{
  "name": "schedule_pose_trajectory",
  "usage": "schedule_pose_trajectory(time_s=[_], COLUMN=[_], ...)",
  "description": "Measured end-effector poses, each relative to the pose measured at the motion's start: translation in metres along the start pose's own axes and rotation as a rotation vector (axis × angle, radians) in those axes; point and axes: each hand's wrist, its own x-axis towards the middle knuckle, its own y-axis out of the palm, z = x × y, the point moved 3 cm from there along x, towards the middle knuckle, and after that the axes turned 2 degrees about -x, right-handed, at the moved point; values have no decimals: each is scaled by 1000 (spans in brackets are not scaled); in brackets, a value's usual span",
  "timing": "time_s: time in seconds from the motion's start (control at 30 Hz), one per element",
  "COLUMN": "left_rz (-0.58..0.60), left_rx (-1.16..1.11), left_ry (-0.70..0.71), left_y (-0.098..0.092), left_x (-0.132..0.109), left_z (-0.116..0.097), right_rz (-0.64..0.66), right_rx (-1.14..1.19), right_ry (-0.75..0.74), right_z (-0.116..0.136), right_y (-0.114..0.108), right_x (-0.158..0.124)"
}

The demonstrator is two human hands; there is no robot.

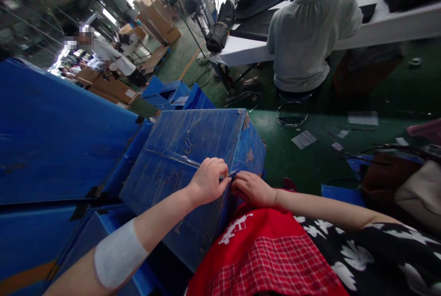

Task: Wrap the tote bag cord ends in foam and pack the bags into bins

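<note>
A scuffed blue box (179, 133), apparently of corrugated plastic, stands tilted in view just in front of my body. A strip of clear tape (184, 159) runs along the seam on its top towards my fingers. My left hand (211, 179) is closed in a pinch over the box's near edge, at the end of the tape. Close beside it, my right hand (253, 189) has its fingers curled against the box corner. A thin pale bit shows between the two hands; whatever the right fingertips hold is hidden.
Large blue boxes (62, 135) are stacked at the left. Ahead, a person (306, 39) sits on a round stool (292, 113) at a white table (396, 27) with black goods. Papers (303, 140) lie on the green floor. Bags (389, 176) are at the right; cartons (158, 18) stand far back.
</note>
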Motion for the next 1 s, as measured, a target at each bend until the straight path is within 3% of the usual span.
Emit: schedule_pose_trajectory(time_s=[0.07, 0.17, 0.27, 0.47, 0.7, 0.83, 1.0], left_rz=[3, -14, -42, -26, 59, 66, 39], left_rx=[27, 75, 52, -4, 142, 202, 169], left_ry=[17, 30, -10, -91, -118, -88, -90], left_y=[1, 4, 5, 3, 3, 4, 6], left_x=[-1, -6, -11, -9, -8, -14, -25], left_z=[0, -2, -2, 4, -7, -12, -13], right_rz=[-34, -189, -235, -168, -114, -39, 32], right_rx=[41, 25, -91, -252, -128, -21, 29], right_ry=[52, 186, 133, -71, -29, 65, 68], right_z=[4, 2, 0, 2, 3, 1, 0], right_y=[-2, -9, -11, -7, -12, -16, -15], right_x=[-5, -7, -2, 9, 17, 23, 27])
